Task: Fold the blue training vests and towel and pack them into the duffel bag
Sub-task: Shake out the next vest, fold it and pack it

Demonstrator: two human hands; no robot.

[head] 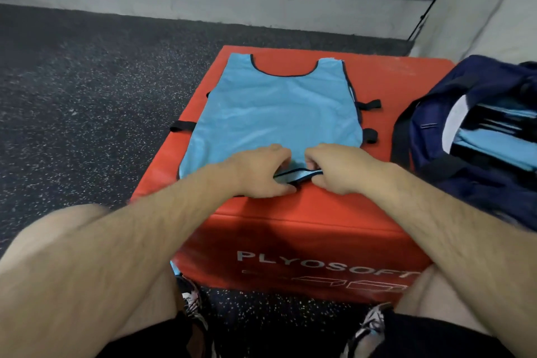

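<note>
Vest (276, 113) lies spread flat on the box (334, 206), running away from the grip so it can be folded. Left hand (261, 171) and right hand (340, 168), side by side with fingers curled, pinch the near hem (299, 176), probably turning it over; the fingertips are hidden. Bag (436, 113) sits open right of the grip with folded blue cloth (494, 148) inside, within reach for packing.
</note>
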